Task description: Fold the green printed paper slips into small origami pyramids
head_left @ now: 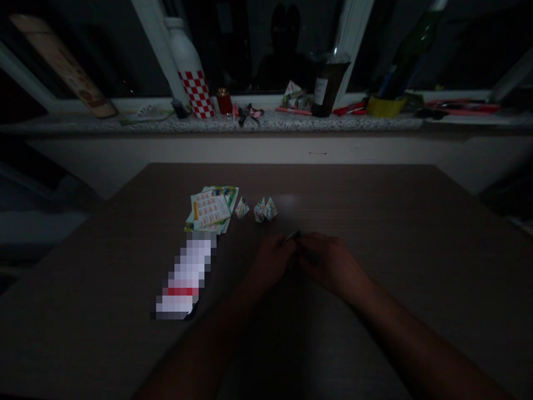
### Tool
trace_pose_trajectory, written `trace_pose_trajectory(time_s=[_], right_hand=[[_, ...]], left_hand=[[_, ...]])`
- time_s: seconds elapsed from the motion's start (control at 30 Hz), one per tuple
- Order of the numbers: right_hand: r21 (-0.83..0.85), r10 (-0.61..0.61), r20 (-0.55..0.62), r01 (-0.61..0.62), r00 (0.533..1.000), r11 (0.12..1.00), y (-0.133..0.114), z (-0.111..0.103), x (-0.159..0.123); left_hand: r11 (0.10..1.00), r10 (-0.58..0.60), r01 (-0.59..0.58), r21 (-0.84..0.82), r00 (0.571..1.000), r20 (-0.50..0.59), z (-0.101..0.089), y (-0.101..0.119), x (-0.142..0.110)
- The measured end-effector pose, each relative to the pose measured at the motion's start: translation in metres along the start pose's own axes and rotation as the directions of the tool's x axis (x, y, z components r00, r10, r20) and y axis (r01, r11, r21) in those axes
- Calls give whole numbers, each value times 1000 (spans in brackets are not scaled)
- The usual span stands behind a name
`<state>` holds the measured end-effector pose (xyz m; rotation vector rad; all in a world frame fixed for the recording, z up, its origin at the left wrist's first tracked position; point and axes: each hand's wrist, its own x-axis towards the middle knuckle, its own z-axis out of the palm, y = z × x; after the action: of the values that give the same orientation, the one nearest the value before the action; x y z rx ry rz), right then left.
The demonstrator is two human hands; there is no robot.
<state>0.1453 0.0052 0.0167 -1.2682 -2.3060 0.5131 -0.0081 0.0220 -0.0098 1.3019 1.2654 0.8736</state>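
Observation:
Over the middle of the dim table, my left hand [272,258] and my right hand [327,256] meet with fingers closed on a small folded paper [292,235]. Only its upper edge shows; the rest is hidden by my fingers. Just beyond them stand small folded paper pieces: a single one [242,208] and a joined pair [265,209]. To their left lies a stack of printed paper sheets [211,210]. A phone [185,275], its lit screen blurred out, rests left of my left hand.
Behind the table [375,194], a granite windowsill [283,123] carries a checkered bottle [194,78], a small red jar [224,101], a dark cup [328,86], a green bottle [412,50] and a tall tube [66,66]. Another folded paper piece [293,94] sits by the cup.

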Motion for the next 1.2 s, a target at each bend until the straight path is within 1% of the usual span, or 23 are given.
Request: trace_pose_trajectory(time_s=[0.2,0.3,0.5,0.63,0.77,0.83,0.97,1.1,1.2], right_hand=[[-36,28,-15,-29,1000,999,-5,0,0],[-39,23,-11,-23,1000,999,-7,-1,0],[-41,32,-2,-33,999,999,-6,-2,0],[-83,57,17,-55,998,995,-5,0,0],[-106,56,39,-52,998,993,-4,1,0],[-144,51,42,-44,998,989,-5,0,1],[-228,50,55,-36,997,973,-8,-1,3],[-242,45,85,-23,995,970,-6,-3,7],[-247,76,88,-52,993,968,-1,-7,14]], left_hand=[[990,-105,104,-98,994,-5,0,5,-3],[977,-141,142,-161,990,18,-1,5,-5],[952,-142,163,-260,985,95,0,2,-4],[945,-138,168,-280,983,125,0,-1,-4],[942,-148,178,-285,981,124,2,-2,-3],[942,-159,186,-280,981,115,5,-2,-4],[944,-170,188,-271,982,87,8,3,-5],[943,-174,193,-271,980,92,9,12,-8],[941,-190,200,-272,980,65,7,15,-7]])
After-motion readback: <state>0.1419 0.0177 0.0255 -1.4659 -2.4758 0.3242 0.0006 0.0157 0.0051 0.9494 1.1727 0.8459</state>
